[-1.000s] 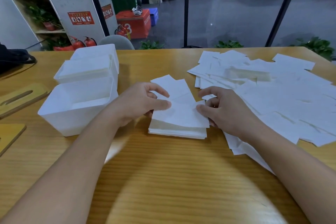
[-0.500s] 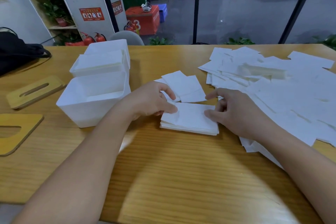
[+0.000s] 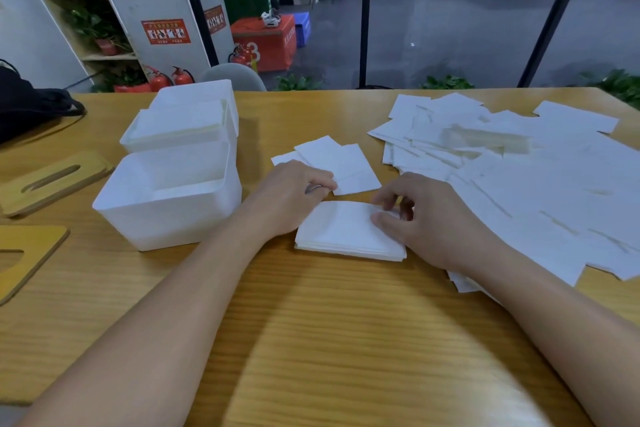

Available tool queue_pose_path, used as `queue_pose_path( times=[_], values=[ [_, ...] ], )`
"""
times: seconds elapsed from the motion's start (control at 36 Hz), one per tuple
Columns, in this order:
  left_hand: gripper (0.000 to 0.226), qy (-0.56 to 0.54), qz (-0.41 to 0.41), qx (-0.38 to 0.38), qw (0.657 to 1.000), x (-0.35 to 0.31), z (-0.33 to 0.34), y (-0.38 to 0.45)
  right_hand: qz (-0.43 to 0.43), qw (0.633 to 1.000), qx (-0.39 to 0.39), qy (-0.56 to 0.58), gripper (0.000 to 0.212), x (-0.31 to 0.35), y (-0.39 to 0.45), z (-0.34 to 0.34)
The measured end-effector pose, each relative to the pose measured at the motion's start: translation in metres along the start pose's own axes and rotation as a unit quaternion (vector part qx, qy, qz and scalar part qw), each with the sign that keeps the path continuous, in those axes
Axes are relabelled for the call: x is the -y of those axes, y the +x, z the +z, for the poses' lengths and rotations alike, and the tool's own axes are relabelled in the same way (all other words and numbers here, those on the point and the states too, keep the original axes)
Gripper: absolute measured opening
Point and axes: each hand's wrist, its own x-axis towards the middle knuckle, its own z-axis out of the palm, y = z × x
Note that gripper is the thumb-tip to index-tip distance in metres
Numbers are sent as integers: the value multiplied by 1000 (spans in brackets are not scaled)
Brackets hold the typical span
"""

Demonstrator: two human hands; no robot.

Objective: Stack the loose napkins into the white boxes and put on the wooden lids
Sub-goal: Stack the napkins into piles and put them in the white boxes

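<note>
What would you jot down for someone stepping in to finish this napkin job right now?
Left hand: fingers curled at the left edge of the squared napkin stack; whether it grips is unclear.
Right hand: pinches the stack's right edge.
Near white box sits left of the stack, open, only partly filled. Two more boxes behind it, both without lids.
Loose napkins cover the table's right side; a few lie just behind the stack.
Wooden lids lie far left, off the boxes.
Left: box this stack, stack the rest, fit lids.
</note>
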Motion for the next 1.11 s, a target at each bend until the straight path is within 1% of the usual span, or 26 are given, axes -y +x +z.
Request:
queue_pose_path(
  times=[0.08, 0.17, 0.25, 0.31, 0.36, 0.42, 0.47, 0.53, 0.56, 0.64, 0.67, 0.72, 0.75, 0.83, 0.86, 0.94, 1.0, 1.03, 1.06, 1.08, 1.11],
  values=[
    [25, 16, 14, -6, 1000, 1, 0, 0, 2, 1000, 0, 3, 15, -1, 0, -1],
    [35, 32, 23, -14, 999, 0, 0, 1, -1, 1000, 2, 0, 13, -2, -1, -1],
    [33, 35, 43, -26, 998, -1, 0, 2, -3, 1000, -6, 2, 14, -1, 0, 0],
    [21, 11, 54, -57, 997, -1, 1, 1, 7, 999, -21, 23, 24, 0, 2, 0],
    [22, -51, 56, -92, 993, -6, 0, -2, 22, 996, -34, 74, 40, 3, 3, -3],
    [20, -110, 72, -101, 986, -12, 2, -6, 31, 990, -32, 136, 52, 9, 2, -7],
    [19, -143, 109, -87, 980, -21, 4, -9, 42, 985, -21, 168, 54, 13, 1, -11],
    [18, -168, 141, -62, 974, -30, 7, -12, 56, 984, -19, 170, 44, 17, 0, -14],
    [17, -175, 151, -50, 972, -33, 8, -14, 61, 984, -20, 164, 40, 17, 0, -15],
    [13, -183, 169, -19, 968, -36, 11, -17, 62, 985, -31, 161, 43, 16, 1, -13],
    [12, -182, 174, -16, 968, -36, 11, -18, 60, 985, -38, 158, 38, 15, 2, -12],
    [11, -179, 172, -24, 968, -35, 11, -17, 51, 988, -57, 131, 24, 11, 3, -11],
    [10, -178, 167, -41, 969, -35, 10, -17, 47, 990, -68, 115, 21, 10, 3, -10],
    [8, -164, 144, -102, 970, -30, 8, -12, 21, 989, -90, 113, 14, 8, 2, -9],
    [13, -152, 136, -118, 972, -29, 6, -11, 8, 989, -95, 110, 14, 8, 2, -9],
    [48, -121, 104, -142, 977, -26, 2, -9, -27, 986, -105, 130, 26, 10, 1, -9],
    [67, -130, 65, -123, 982, -24, 0, -8, -51, 983, -111, 137, 34, 13, -1, -10],
    [70, -144, 44, -112, 982, -23, 0, -8, -60, 982, -112, 137, 38, 14, -2, -10],
    [68, -159, 31, -108, 981, -23, 1, -8, -65, 982, -113, 134, 40, 15, -3, -10],
    [61, -170, 27, -112, 979, -22, 1, -8, -67, 982, -115, 131, 42, 15, -3, -11],
    [47, -182, 34, -121, 975, -22, 1, -7, -67, 983, -117, 128, 43, 15, -3, -11]
  ],
)
